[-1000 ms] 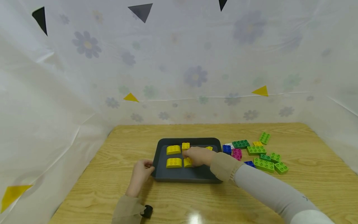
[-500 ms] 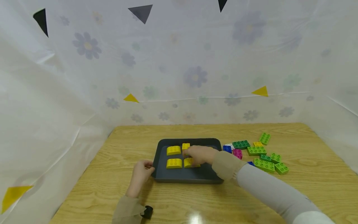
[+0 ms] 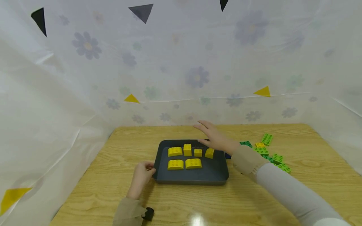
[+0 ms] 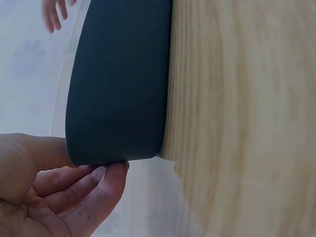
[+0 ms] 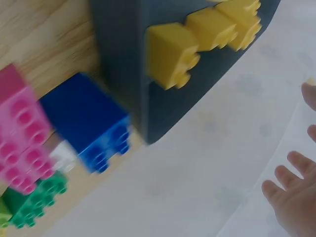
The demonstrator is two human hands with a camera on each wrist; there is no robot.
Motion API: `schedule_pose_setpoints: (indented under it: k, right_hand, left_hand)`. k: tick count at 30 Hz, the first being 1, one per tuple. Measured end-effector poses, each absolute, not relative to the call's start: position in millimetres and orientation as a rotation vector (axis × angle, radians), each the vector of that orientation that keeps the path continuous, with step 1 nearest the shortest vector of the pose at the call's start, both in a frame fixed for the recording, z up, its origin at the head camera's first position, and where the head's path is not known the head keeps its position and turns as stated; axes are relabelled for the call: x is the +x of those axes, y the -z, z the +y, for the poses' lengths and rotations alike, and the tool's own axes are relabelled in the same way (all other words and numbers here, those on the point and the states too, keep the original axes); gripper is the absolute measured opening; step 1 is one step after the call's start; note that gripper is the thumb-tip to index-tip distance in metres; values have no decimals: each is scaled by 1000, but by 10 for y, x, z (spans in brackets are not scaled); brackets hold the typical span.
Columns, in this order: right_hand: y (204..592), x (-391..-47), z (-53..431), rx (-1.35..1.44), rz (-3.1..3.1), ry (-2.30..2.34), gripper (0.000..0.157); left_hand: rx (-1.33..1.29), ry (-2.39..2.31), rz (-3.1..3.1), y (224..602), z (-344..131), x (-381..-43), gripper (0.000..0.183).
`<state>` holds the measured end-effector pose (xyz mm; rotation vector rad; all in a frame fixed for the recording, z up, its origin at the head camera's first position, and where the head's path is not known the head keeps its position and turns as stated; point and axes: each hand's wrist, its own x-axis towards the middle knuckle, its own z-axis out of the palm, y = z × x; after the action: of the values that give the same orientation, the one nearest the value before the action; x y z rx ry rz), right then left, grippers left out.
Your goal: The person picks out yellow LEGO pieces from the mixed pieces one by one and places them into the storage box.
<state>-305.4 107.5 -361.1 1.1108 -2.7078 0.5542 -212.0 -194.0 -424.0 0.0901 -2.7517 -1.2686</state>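
A dark grey tray lies on the table with several yellow toy bricks inside: rounded ones in front and left, a tall one and a small one behind. My left hand holds the tray's left front corner; in the left wrist view its thumb and fingers meet the wall and rim. Over the tray's back right edge my right hand is raised with fingers spread, holding nothing. The right wrist view shows its fingers apart from the yellow bricks.
Right of the tray lie loose bricks, partly hidden by the right sleeve: light green, dark green and yellow. The right wrist view adds a blue brick close beside the tray and pink ones. A patterned sheet hangs behind the table.
My right hand has left the yellow bricks in the middle of the tray, moving up, back and right with its fingers spreading. The small yellow brick now shows. My left hand stays at the corner.
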Motion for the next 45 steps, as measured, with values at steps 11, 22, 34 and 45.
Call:
schedule_pose_setpoints:
  k: [11, 22, 34, 45]
  right_hand:
    - [3746, -3247, 1654, 819, -2743, -501, 63]
    - [3809, -3344, 2190, 534, -2932, -603, 59]
    - [3822, -3322, 2664, 328, -3158, -572, 43]
    - [3863, -3250, 2789, 258, -3323, -647, 27]
  left_hand:
    - [93, 1283, -2742, 4250, -1931, -2131, 17]
    - [102, 1285, -2753, 4248, -1928, -2126, 17]
    - [104, 1269, -2763, 4243, -1927, -2138, 19]
    - [94, 1264, -2766, 4253, -1930, -2145, 19]
